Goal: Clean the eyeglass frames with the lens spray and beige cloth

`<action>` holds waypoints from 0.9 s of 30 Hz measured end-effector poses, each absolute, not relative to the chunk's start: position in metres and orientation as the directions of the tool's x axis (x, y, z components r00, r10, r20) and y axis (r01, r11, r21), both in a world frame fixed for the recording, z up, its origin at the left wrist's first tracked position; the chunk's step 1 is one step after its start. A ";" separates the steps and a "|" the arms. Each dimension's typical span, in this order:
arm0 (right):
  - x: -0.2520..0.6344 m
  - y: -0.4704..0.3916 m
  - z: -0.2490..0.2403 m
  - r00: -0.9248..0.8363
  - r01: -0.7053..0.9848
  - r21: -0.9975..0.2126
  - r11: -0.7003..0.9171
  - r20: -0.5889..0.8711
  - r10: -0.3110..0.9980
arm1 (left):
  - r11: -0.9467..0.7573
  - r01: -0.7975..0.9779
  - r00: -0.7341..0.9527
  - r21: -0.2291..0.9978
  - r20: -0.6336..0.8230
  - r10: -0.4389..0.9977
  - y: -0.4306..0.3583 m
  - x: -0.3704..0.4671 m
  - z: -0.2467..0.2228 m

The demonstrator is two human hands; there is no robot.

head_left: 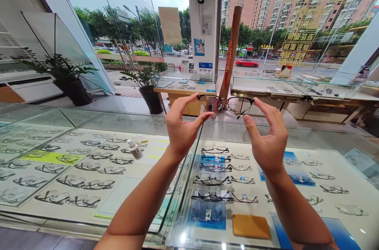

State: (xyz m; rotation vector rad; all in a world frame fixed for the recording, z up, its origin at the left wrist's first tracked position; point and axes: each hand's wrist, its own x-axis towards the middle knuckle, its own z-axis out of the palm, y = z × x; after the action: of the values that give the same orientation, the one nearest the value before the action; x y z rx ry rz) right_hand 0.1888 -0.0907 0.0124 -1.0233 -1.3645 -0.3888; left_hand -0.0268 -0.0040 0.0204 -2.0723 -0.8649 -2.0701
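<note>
Two bare hands hold up the black-browed, thin-rimmed eyeglasses (224, 100), level and lenses side by side, above the glass-topped display bench (227, 129); the left hand (181, 124), at nine o'clock of them, is half open, forefinger at the upper corner, thumb near the lower rim; the right hand (270, 137), at four, is likewise half curled, forefinger at its corner, though its thumb contact I cannot tell; the white bottle (135, 150) stands at eight o'clock; an even, light grip on the frame edges, thumbs off the lenses, would avoid smudges and twisting.
</note>
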 end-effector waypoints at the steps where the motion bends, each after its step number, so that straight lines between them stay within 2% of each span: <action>1: 0.189 -0.090 0.012 0.223 0.752 -0.370 0.545 0.921 0.318 | -0.837 0.448 -0.082 0.314 0.947 0.312 -0.004 -0.027 0.020; 5: 0.189 -0.090 0.013 0.222 0.744 -0.379 0.550 0.917 0.332 | -0.845 0.454 -0.092 0.283 0.958 0.272 -0.003 -0.027 0.020; 10: 0.190 -0.089 0.012 0.223 0.734 -0.384 0.560 0.916 0.335 | -0.819 0.489 -0.088 0.300 0.951 0.295 -0.005 -0.028 0.020; 19: 0.190 -0.088 0.013 0.210 0.724 -0.391 0.569 0.910 0.359 | -0.835 0.445 -0.102 0.322 0.945 0.310 -0.010 -0.027 0.023; 27: 0.191 -0.087 0.011 0.211 0.718 -0.420 0.556 0.891 0.401 | -0.844 0.461 -0.103 0.275 0.961 0.256 -0.013 -0.028 0.023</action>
State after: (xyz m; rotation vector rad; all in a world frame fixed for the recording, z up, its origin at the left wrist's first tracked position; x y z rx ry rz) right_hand 0.1913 -0.0868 0.0106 -1.0401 -1.4087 -0.2870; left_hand -0.0285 -0.0130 0.0229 -1.9981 -0.8091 -2.0769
